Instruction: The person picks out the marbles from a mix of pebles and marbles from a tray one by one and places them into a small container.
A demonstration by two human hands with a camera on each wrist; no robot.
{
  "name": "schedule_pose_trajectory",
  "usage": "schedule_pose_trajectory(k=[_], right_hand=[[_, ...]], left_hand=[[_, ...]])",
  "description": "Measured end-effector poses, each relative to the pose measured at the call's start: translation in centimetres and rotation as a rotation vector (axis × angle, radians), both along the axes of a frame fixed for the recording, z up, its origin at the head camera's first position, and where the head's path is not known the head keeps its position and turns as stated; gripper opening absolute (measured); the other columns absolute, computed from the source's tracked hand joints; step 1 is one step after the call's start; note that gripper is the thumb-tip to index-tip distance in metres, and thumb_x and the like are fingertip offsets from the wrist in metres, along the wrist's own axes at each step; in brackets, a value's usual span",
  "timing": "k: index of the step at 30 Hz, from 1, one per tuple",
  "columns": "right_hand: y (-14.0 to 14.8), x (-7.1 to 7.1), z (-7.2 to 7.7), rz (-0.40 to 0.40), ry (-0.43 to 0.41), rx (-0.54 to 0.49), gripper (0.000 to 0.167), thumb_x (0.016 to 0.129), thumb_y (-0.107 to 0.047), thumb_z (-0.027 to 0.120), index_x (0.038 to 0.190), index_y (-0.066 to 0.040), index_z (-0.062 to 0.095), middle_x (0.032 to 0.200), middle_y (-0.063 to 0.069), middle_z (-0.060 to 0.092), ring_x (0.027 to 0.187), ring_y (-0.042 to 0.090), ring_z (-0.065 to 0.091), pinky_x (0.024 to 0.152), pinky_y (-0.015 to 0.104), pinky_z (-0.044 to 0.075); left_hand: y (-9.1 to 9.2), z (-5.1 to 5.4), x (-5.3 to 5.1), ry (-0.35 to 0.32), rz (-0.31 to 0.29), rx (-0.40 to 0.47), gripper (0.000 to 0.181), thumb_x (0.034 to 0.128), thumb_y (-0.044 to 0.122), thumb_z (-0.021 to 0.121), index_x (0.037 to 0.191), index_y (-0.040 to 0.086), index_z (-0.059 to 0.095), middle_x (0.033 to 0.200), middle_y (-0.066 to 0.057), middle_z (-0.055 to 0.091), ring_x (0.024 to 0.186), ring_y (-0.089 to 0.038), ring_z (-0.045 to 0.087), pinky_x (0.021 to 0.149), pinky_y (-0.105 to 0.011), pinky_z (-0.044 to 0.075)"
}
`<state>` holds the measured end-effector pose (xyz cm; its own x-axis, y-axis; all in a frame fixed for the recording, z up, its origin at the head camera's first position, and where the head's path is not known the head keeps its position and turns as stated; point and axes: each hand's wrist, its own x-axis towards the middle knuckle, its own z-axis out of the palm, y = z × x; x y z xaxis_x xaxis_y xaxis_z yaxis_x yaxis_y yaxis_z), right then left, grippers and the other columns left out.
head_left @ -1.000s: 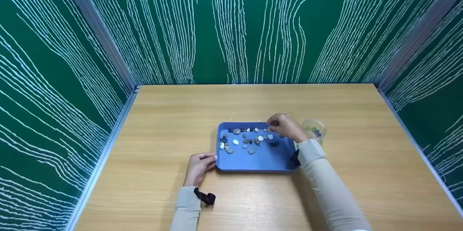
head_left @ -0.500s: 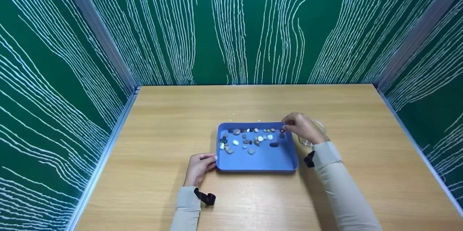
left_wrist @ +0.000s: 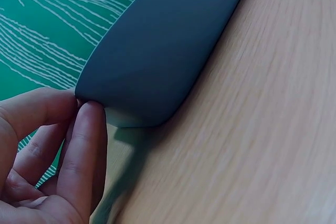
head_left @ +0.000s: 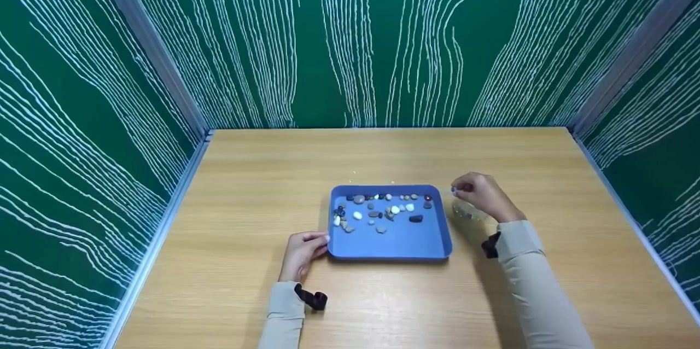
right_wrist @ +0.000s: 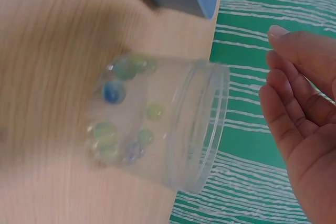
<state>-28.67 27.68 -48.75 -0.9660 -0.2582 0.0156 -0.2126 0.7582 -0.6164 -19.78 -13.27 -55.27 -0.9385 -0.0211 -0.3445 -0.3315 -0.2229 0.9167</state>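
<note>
At the near left corner of the blue tray (head_left: 394, 245), my left hand (head_left: 301, 253) pinches the rim between thumb and fingers, as the left wrist view confirms (left_wrist: 58, 156). Several pebbles, white, grey and dark, lie in the tray, some of them in a row along its far side. My right hand (head_left: 484, 194) is raised just right of the tray, above a clear plastic cup (head_left: 465, 210). A small blue marble (head_left: 453, 189) shows at its pinched fingertips in the head view; the right wrist view hides it. Green and blue marbles (right_wrist: 113, 92) sit inside the cup.
The wooden table (head_left: 219, 201) carries the tray and cup. A few tiny pale bits lie behind the tray. Green walls with white wavy lines (head_left: 339, 64) stand at the back and both sides.
My right hand has moved rightward from over the tray's far side to above the cup. My left hand has stayed at the tray's corner, and the tray has not moved.
</note>
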Motion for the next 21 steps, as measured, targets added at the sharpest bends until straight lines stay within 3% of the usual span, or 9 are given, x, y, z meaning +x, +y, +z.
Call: schedule_pose_trajectory(k=[2, 7, 15, 21], right_hand=[[0.5, 0.1, -0.1, -0.006, -0.005, 0.002, 0.02, 0.09, -0.003, 0.062, 0.109, 0.002, 0.068, 0.102, 0.018, 0.066, 0.09, 0.027, 0.062, 0.078, 0.04, 0.058], [1.5, 0.4, -0.4, -0.026, -0.033, -0.004, 0.022, 0.091, -0.002, 0.06, 0.112, 0.002, 0.067, 0.105, 0.019, 0.065, 0.093, 0.028, 0.061, 0.079, 0.04, 0.057], [2.6, 0.7, -0.7, -0.046, -0.059, -0.027, 0.025, 0.092, -0.001, 0.059, 0.115, 0.004, 0.065, 0.111, 0.022, 0.064, 0.099, 0.031, 0.061, 0.083, 0.04, 0.057], [3.1, 0.8, -1.0, -0.036, -0.017, -0.034, 0.02, 0.09, 0.0, 0.061, 0.108, 0.004, 0.067, 0.104, 0.022, 0.065, 0.092, 0.029, 0.062, 0.072, 0.025, 0.055]], left_hand=[[0.1, 0.6, 0.3, -0.003, 0.003, -0.003, 0.032, 0.0837, -0.007, 0.064, 0.112, -0.021, 0.058, 0.103, -0.021, 0.068, 0.082, -0.013, 0.066, 0.074, -0.023, 0.059], [0.1, 0.6, 0.3, -0.009, 0.007, -0.003, 0.032, 0.0838, -0.007, 0.064, 0.112, -0.021, 0.058, 0.104, -0.023, 0.068, 0.081, -0.013, 0.067, 0.076, -0.024, 0.059], [-0.2, -2.0, -0.8, -0.006, 0.006, 0.019, 0.032, 0.083, -0.007, 0.065, 0.112, -0.02, 0.059, 0.107, -0.025, 0.067, 0.084, -0.014, 0.067, 0.078, -0.027, 0.06], [-0.2, -2.7, -0.9, -0.001, 0.023, 0.02, 0.032, 0.0823, -0.006, 0.067, 0.111, -0.018, 0.061, 0.107, -0.022, 0.068, 0.082, -0.013, 0.067, 0.077, -0.026, 0.06]])
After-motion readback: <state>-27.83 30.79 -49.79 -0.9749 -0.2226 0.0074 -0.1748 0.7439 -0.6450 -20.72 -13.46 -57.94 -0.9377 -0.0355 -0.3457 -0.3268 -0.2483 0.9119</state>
